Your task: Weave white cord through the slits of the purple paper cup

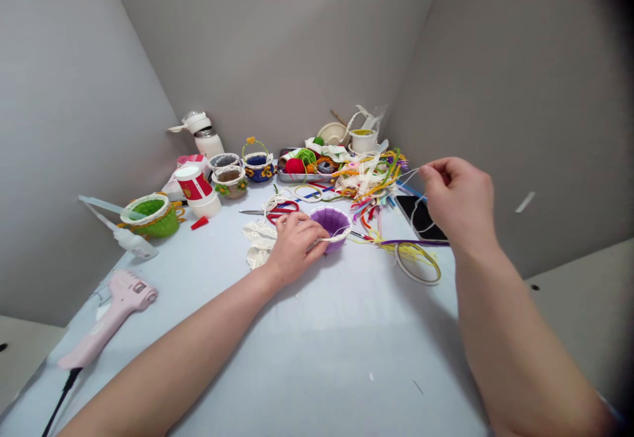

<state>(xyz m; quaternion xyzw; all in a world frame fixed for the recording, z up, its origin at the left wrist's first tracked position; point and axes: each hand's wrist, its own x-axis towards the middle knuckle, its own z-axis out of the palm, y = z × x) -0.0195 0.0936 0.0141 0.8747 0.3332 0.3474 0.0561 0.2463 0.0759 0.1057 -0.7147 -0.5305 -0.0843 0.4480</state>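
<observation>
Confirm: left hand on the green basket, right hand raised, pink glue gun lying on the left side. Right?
Wrong basket: in the head view, the left hand is on the purple basket, not green. Right hand raised and pink glue gun on the left: correct.

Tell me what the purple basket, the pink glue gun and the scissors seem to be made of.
Purple basket: possibly fabric or ribbon, matt, judging by the vertical ribs inside; its white rim looks like braided or twisted cord.
Pink glue gun: probably moulded plastic, given its smooth, even-coloured shell.
Scissors: grey, metal-looking blades; smooth red handles, likely plastic.
</observation>
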